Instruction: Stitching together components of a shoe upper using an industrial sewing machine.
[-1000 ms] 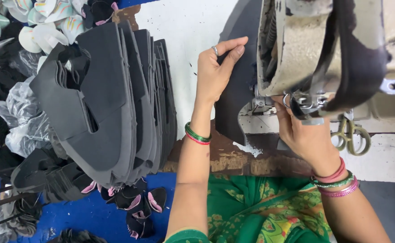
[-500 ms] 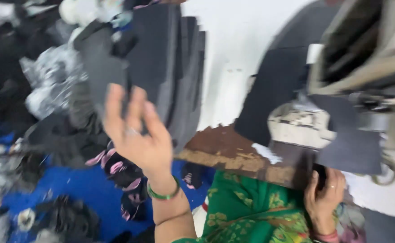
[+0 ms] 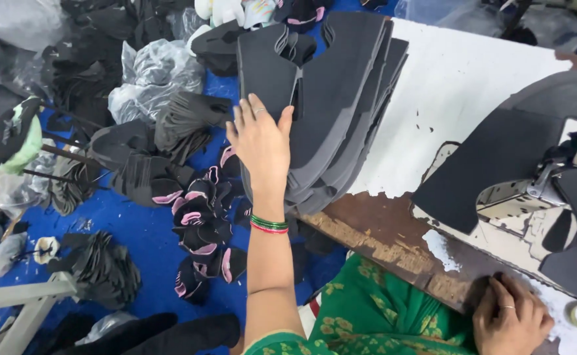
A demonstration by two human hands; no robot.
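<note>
The stack of dark grey foam shoe-upper pieces [image 3: 331,98] lies at the upper centre of the frame on the white, worn desk [image 3: 473,85], overhanging its edge within easy reach, long axis running towards the top. The left hand [image 3: 262,141] rests on it, fingers released and spread. The right hand [image 3: 509,322], lower right, curls loosely on the desk edge, grasping nothing visible.

A worn white-topped table [image 3: 473,79] bears a stack of dark grey foam cut-outs [image 3: 328,98].
</note>
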